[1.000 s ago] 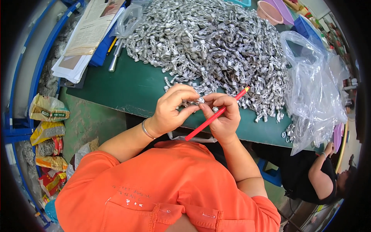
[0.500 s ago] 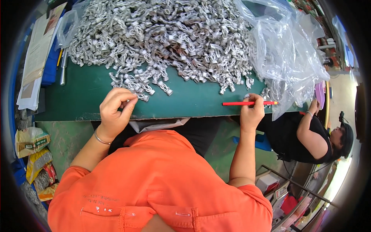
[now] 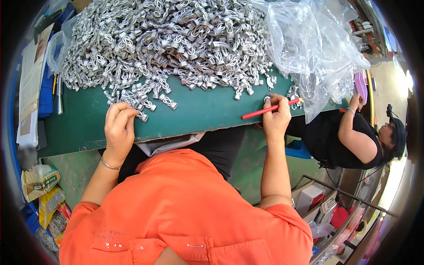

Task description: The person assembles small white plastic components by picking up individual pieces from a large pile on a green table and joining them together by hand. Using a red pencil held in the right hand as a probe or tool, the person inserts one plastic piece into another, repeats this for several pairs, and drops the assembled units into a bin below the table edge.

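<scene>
Green tabletop (image 3: 194, 110) holds heaped grey fittings (image 3: 176, 44) beside crumpled plastic (image 3: 316, 48).

Workshop with heaped metal parts (image 3: 170, 46)

Crumpled clear plastic bags (image 3: 316, 53) lie at the right end of the green tabletop (image 3: 190, 110). At the left end, printed sheets (image 3: 32, 84) adjoin a blue bin (image 3: 46, 99). A co-worker (image 3: 340, 145) is positioned beside a blue stool (image 3: 299, 150). Packed sacks (image 3: 40, 182) stand lower left.
</scene>
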A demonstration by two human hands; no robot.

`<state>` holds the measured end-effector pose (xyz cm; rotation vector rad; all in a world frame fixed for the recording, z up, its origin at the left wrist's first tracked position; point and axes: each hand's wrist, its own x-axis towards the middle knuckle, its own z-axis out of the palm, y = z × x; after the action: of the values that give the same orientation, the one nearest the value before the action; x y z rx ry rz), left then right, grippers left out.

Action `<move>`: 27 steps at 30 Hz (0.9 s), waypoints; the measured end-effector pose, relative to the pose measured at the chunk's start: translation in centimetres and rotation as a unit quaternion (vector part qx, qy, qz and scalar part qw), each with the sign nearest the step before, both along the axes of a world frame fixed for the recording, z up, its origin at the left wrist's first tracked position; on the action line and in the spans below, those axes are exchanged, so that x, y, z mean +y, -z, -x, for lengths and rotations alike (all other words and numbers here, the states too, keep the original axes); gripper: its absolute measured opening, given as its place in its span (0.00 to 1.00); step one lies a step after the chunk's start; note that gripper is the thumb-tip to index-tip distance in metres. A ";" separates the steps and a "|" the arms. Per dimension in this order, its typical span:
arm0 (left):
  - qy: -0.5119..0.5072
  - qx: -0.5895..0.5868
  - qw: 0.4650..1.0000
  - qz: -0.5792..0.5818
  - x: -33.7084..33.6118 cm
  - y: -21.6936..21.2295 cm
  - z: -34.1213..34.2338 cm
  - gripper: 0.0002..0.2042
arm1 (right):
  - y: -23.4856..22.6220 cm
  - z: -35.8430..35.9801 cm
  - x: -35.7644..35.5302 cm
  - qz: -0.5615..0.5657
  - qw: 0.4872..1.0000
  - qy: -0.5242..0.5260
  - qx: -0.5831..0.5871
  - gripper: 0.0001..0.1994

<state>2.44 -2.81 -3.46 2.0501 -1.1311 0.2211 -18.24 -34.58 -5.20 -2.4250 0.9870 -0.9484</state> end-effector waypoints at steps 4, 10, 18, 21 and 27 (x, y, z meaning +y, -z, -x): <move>-0.022 -0.023 0.999 0.002 -0.1 0.1 -0.1 0.07 | -0.5 -1.0 -0.3 0.137 0.990 -0.029 0.009 0.09; -0.046 0.065 0.994 0.079 0.9 -0.8 0.3 0.08 | -2.2 -4.3 3.5 0.031 0.987 -0.161 0.004 0.12; 0.005 0.102 0.988 0.117 2.2 -1.3 2.1 0.07 | -3.9 -4.7 4.9 -0.008 0.986 -0.166 -0.019 0.09; 0.033 0.145 0.981 0.122 1.7 -1.4 2.3 0.07 | -5.4 -5.4 7.4 -0.334 0.905 -0.229 -0.131 0.09; 0.163 0.330 0.916 0.162 -0.5 -3.0 2.4 0.16 | -5.5 -8.9 13.5 -0.552 0.731 -0.351 -0.195 0.09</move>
<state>-0.01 -3.36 -0.48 1.4374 -0.9044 -0.4029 -9.32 -21.04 0.27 -1.2604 0.2247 -0.3384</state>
